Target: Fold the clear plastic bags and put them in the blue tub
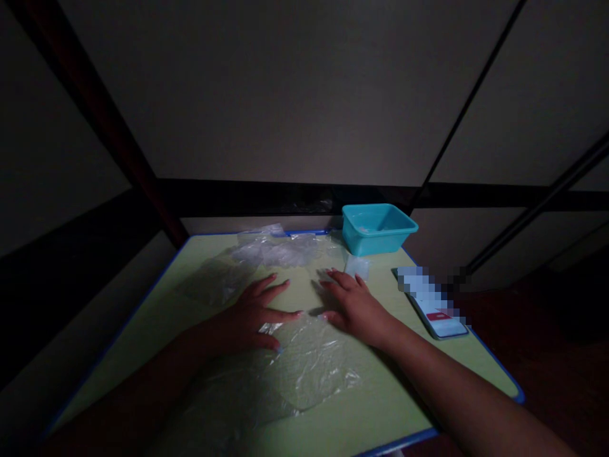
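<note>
Head view shows the left hand (250,314) and right hand (358,306) empty, fingers spread, near clear plastic (314,371); light, flat pressure should suit it.

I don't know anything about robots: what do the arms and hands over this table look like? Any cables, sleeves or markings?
They're a person's. The left grip and right grip are ungloved human hands, slim-fingered, with no rings visible. The right arm shows no sleeve, watch or cable; the left arm is too shadowed lower down to judge. I see no markings.
</note>
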{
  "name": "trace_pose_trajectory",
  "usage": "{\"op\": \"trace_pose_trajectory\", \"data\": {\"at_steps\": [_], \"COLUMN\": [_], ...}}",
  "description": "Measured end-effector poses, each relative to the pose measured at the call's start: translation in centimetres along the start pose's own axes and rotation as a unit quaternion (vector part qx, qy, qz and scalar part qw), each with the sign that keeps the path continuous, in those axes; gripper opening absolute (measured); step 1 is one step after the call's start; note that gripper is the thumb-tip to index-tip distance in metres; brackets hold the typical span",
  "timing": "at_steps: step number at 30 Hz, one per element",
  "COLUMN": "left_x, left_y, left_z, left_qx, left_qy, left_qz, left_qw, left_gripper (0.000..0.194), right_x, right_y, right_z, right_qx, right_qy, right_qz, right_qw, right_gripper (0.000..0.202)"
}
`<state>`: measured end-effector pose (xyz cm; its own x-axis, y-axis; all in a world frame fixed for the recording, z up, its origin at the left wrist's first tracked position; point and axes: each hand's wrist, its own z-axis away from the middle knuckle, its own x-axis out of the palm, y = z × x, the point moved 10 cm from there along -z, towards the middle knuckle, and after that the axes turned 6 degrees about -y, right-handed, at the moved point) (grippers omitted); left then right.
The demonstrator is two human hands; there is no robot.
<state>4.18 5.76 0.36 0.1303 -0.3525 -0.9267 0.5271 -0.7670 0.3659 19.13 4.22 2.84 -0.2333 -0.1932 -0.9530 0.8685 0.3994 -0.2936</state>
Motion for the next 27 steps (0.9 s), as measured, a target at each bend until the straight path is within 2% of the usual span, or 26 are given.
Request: {"op": "trace_pose_trajectory", "data": {"at_steps": [3, 7, 12, 17, 22, 25, 27], "left_x": [0.2, 0.1, 0.5, 0.3, 0.5, 0.4, 0.0], "left_y": [0.0, 0.0, -0.2, -0.6, -1.2, -1.1, -0.5], "left_z": [0.0, 0.0, -0.1, 0.0, 0.2, 0.2, 0.2], "left_qx": [-0.014, -0.01, -0.012, -0.047, -0.051, -0.042, -0.034], "left_qy": [-0.014, -0.011, -0.017, -0.032, -0.041, -0.025, -0.008], "left_qz": [-0.001, -0.022, -0.045, -0.058, -0.08, -0.093, -0.097], "left_qw": [1.0, 1.0, 0.999, 0.997, 0.995, 0.995, 0.995], "left_gripper": [0.06, 0.06, 0.063, 0.067, 0.079, 0.083, 0.076], "right_x": [0.4, 3.1, 4.6, 4.4, 4.1, 4.1, 4.0], "right_y": [-2.8, -4.9, -3.9, -3.0, -2.5, -2.1, -1.8], "right_z": [0.9, 2.1, 1.9, 1.8, 1.7, 1.6, 1.5], "right_qx": [-0.086, -0.145, -0.121, -0.086, -0.059, -0.043, -0.035], "right_qy": [-0.023, -0.106, -0.128, -0.131, -0.165, -0.187, -0.191], "right_qz": [-0.009, -0.022, -0.021, -0.011, 0.007, 0.019, 0.024], "right_qw": [0.996, 0.984, 0.984, 0.988, 0.985, 0.981, 0.981], "right_gripper": [0.068, 0.079, 0.078, 0.077, 0.076, 0.075, 0.075]}}
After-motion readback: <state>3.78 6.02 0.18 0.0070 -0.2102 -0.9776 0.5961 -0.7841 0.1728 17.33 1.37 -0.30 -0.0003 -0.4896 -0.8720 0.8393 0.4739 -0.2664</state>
